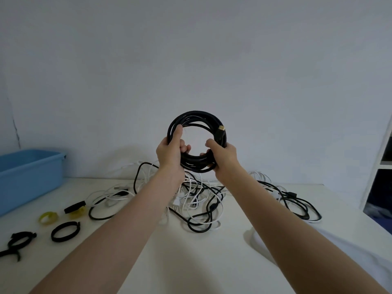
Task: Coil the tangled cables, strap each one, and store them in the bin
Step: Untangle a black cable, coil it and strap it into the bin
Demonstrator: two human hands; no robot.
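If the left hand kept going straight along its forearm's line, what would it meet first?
Apart from the black coil that the left hand grips, probably only the bare wall; depth is unclear.

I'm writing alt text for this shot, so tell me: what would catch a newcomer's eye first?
First, the coiled black cable, held up in mid-air at the centre, with the left hand and right hand gripping its lower sides. Below it a tangle of black and white cables sprawls over the white table. At far left stands a blue bin, with black and yellow straps lying in front of it.
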